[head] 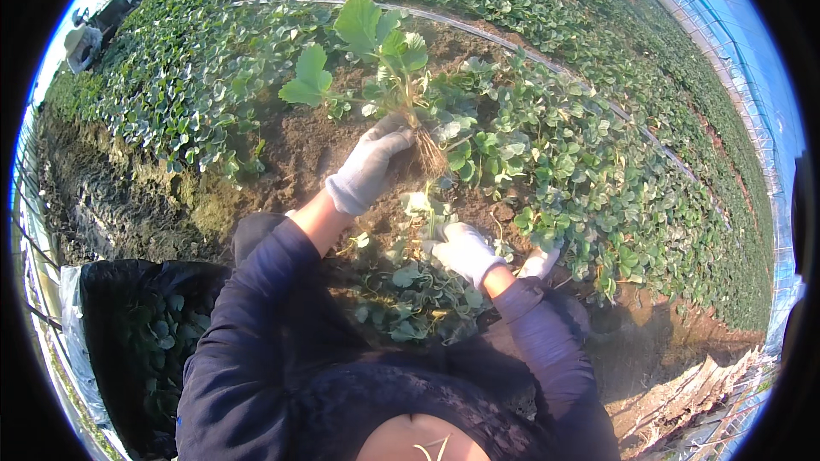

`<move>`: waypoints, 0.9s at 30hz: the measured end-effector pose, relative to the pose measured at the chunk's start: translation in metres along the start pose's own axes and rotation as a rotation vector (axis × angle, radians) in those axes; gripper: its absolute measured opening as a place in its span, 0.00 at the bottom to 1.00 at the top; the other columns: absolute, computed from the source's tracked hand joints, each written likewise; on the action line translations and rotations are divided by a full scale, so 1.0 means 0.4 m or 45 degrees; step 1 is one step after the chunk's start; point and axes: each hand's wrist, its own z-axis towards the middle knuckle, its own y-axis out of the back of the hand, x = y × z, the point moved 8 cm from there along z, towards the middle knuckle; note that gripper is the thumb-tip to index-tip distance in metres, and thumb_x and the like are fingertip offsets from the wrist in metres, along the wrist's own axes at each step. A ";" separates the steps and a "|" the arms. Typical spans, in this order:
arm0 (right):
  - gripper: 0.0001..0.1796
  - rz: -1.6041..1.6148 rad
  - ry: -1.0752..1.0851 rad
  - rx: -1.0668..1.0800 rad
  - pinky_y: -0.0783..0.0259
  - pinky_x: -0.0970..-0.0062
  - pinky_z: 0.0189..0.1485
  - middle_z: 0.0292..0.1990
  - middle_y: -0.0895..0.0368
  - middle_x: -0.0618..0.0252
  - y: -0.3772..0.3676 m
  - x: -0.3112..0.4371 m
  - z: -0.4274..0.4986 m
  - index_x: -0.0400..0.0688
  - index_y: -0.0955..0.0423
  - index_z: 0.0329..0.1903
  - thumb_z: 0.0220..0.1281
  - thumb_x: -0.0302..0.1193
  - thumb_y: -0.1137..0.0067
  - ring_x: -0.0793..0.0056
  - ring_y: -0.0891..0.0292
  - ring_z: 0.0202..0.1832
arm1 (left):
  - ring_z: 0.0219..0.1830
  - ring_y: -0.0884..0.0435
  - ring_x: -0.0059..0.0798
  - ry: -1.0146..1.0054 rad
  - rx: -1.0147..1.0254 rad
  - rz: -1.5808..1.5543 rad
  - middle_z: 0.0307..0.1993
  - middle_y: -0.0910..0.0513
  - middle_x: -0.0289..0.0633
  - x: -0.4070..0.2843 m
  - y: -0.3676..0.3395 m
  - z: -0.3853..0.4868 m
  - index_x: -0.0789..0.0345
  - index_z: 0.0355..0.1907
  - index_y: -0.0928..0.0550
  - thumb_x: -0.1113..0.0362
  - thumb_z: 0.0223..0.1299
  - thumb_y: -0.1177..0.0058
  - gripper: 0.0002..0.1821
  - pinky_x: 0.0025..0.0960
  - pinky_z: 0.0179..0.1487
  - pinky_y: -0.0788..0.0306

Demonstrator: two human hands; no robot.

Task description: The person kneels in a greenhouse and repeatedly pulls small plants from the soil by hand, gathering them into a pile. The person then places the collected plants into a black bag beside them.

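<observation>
My left hand (375, 163), in a pale work glove, is closed around the crown of an uprooted strawberry plant (407, 86). Its green leaves point up, and its brown roots (430, 155) hang beside the fingertips. My right hand (462, 253), gloved too, is lower and to the right, with its fingers at the pale green stems of leafy plant matter (435, 214); whether they grip it cannot be told. Below it, a heap of cut leaves and runners (410, 298) lies on the ground between my legs.
Strawberry plants (564, 141) grow densely ahead and to the right. A dark plastic-lined container (96, 333) with leaves stands at lower left. A narrow pale strip (474, 31) crosses the bed. Other people (83, 45) crouch at far upper left, beside the greenhouse wall.
</observation>
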 end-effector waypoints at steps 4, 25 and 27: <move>0.30 -0.542 0.067 0.045 0.25 0.56 0.57 0.52 0.16 0.47 0.004 0.033 -0.026 0.43 0.21 0.57 0.63 0.53 0.40 0.50 0.19 0.54 | 0.61 0.21 0.32 -0.033 0.076 0.137 0.58 0.18 0.43 -0.009 0.010 -0.005 0.69 0.60 0.22 0.79 0.63 0.52 0.22 0.35 0.67 0.28; 0.22 1.129 -0.162 -0.174 0.35 0.79 0.14 0.31 0.19 0.67 0.034 0.029 0.032 0.40 0.26 0.63 0.69 0.31 0.38 0.82 0.27 0.17 | 0.40 0.17 0.32 0.179 -0.343 0.042 0.38 0.17 0.43 0.171 0.052 -0.011 0.73 0.45 0.22 0.66 0.77 0.56 0.12 0.36 0.56 0.21; 0.23 1.102 -0.105 -0.168 0.35 0.80 0.15 0.35 0.18 0.66 0.029 0.046 0.029 0.39 0.27 0.64 0.69 0.31 0.38 0.81 0.26 0.17 | 0.34 0.19 0.31 0.247 -0.453 -0.150 0.31 0.20 0.38 0.167 0.065 -0.010 0.73 0.44 0.22 0.66 0.77 0.58 0.12 0.37 0.52 0.20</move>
